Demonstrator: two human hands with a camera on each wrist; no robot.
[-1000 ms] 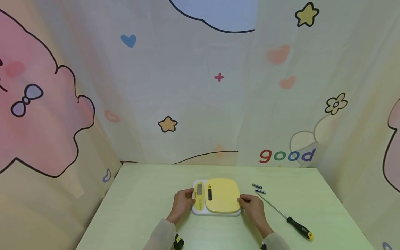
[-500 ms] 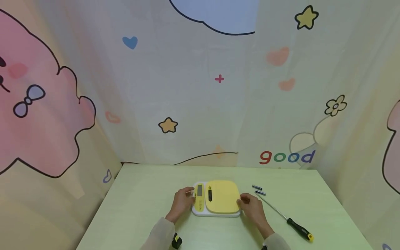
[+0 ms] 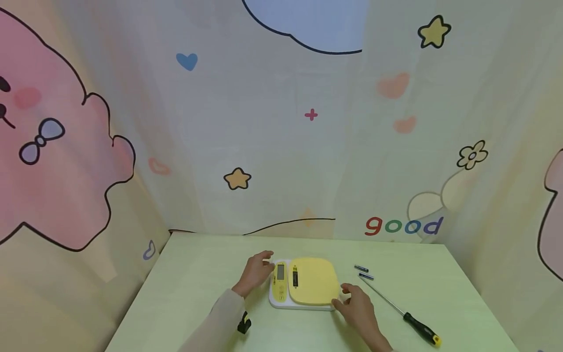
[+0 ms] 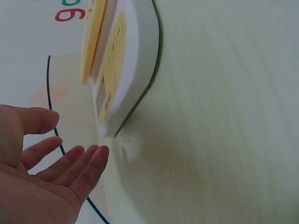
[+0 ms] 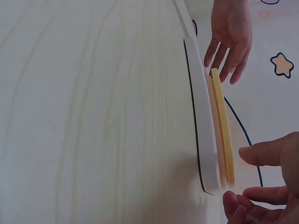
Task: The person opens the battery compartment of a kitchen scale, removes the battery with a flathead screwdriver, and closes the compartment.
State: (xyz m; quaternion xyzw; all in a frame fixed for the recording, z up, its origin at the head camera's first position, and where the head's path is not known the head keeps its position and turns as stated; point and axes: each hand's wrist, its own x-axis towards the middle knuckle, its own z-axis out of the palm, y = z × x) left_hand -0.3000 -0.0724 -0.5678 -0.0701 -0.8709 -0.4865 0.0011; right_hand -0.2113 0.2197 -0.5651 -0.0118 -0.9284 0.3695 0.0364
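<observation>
A yellow and white kitchen scale [image 3: 314,283] lies flat on the table, its small display and buttons at the left end. My left hand [image 3: 255,274] hovers by the scale's upper left corner; in the left wrist view its fingers [image 4: 88,170] are spread and apart from the scale. Off the scale's lower right corner is my right hand [image 3: 358,308], thumb and fingers parted. The right wrist view shows that hand's thumb [image 5: 264,151] beside the yellow platform [image 5: 223,126] with a gap between them.
Two small batteries [image 3: 361,268] lie right of the scale. A screwdriver [image 3: 422,328] with a black and yellow handle slants beside them, tip toward the batteries. A patterned curtain [image 3: 281,146] stands behind the pale table [image 3: 198,274].
Both hands have let go of the scale's ends. The left hand has lifted slightly up and away; the right has opened and shifted down. The scale stays on the table.
</observation>
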